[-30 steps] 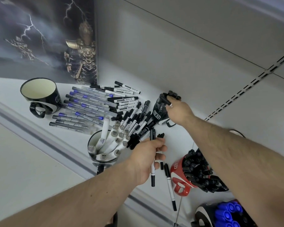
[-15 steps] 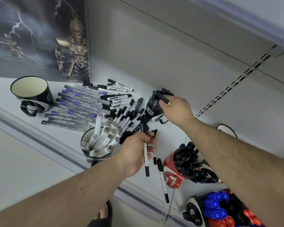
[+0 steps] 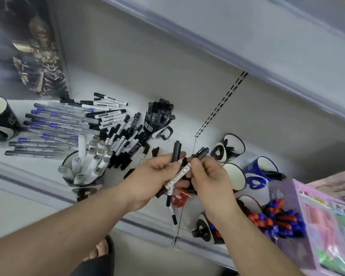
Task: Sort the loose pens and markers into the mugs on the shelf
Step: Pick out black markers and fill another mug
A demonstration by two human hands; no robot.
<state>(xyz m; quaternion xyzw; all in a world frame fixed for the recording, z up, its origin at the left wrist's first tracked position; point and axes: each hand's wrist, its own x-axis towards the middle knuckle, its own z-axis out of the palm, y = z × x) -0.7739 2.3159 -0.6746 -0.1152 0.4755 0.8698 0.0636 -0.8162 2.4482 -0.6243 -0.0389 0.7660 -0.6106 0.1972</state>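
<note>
Hands together above shelf point(image 3: 167, 124) edge: left hand point(image 3: 153, 176) fingers pinched round black marker point(image 3: 176, 153), right hand point(image 3: 207, 176) fingers gripped on white marker point(image 3: 179, 175). Loose markers point(image 3: 126, 140) heaped at ten o'clock; full black mug point(image 3: 157, 122) at twelve.

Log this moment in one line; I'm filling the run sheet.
left hand: holds black marker | right hand: holds white marker | black mug: full | loose pens: unsorted
</note>
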